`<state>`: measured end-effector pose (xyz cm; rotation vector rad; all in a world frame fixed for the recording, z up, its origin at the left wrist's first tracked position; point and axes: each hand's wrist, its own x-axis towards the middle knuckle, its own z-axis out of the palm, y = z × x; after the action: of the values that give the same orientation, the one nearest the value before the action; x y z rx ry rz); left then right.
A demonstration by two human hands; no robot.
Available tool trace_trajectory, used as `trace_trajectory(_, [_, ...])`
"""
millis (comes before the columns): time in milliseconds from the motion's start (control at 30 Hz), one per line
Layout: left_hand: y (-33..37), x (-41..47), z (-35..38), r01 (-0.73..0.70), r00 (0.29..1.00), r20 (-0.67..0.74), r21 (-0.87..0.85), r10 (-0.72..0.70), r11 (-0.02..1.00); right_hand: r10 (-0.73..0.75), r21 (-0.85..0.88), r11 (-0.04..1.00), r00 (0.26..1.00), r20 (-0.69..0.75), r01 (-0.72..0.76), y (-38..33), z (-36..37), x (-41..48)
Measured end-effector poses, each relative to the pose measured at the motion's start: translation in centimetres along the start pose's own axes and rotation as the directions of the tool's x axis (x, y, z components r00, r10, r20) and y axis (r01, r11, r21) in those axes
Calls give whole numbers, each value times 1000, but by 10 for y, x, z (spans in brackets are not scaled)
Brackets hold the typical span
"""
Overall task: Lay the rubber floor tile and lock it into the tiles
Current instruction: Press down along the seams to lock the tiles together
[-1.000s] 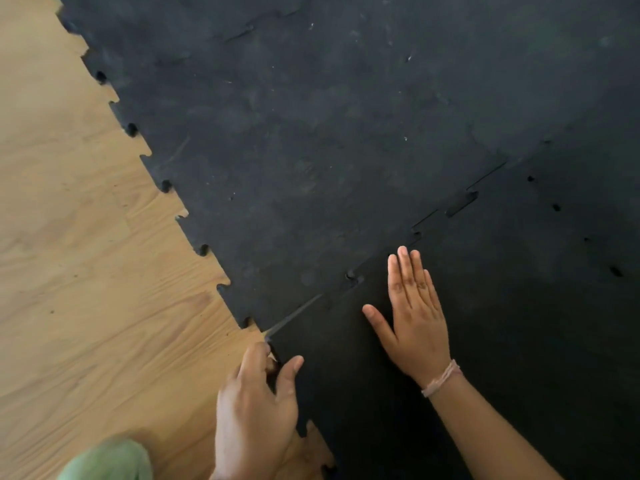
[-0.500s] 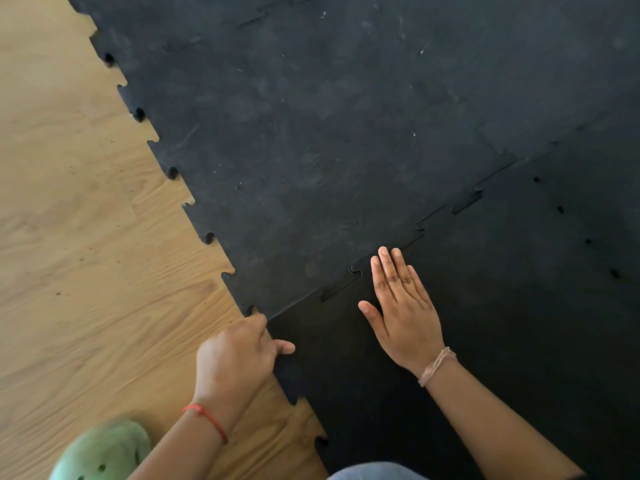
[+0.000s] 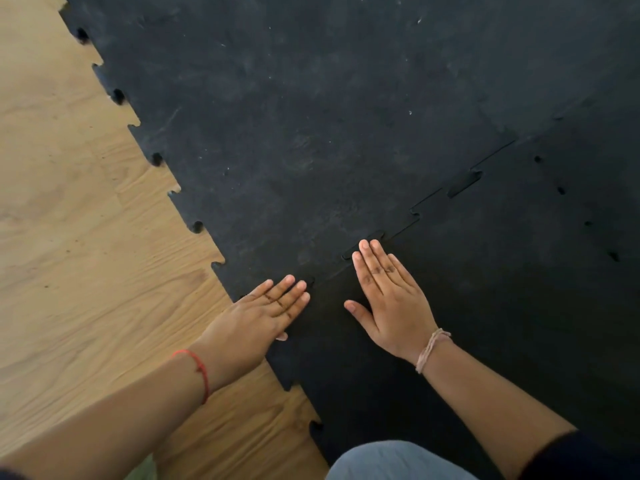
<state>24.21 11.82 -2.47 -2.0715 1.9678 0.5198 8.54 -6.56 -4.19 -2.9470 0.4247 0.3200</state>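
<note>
A black rubber floor tile [image 3: 485,323] with jigsaw edges lies at the lower right. Its toothed seam [image 3: 415,216] meets a larger, scuffed black tile [image 3: 311,133] beyond it. Some teeth along the seam still show dark gaps, as at the right end [image 3: 464,183]. My left hand [image 3: 258,315] lies flat, palm down, on the near corner of the seam by the wood floor. My right hand [image 3: 391,296] rests flat on the near tile, fingertips at a seam tooth. Neither hand holds anything.
Light wood-grain floor [image 3: 86,254] fills the left side, bordered by the tiles' notched edge [image 3: 197,225]. A knee in grey fabric [image 3: 398,460] shows at the bottom. More black tiles stretch to the top and right, with small holes [image 3: 561,190] along another seam.
My left hand let go of the tile's corner edge and opened flat onto the seam corner. My right hand slid slightly forward along the seam. The raised corner now lies down.
</note>
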Motion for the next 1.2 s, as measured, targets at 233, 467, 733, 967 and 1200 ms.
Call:
trace_trajectory(233, [27,1,-12,70,997,16,-67,-69,995,44,0,999,999,17,-44,20,-3,-3])
trace_trajectory(467, [47,56,-24,113,990,-70,-88,-119,990,320,49,947,945,-63,-317,63,-1,-4])
trace_trajectory(733, [47,59,-24,112,993,-33,-101,-116,989,313,96,947,949,-41,-308,69,0,0])
trace_trajectory(967, [75,110,-31,103,954,-267,-141,-138,985,278,147,953,958,-70,-265,74,0,2])
trace_trajectory(1200, [67,166,-44,-9,955,-296,-131,-30,991,457,157,888,870,-185,-433,113,0,8])
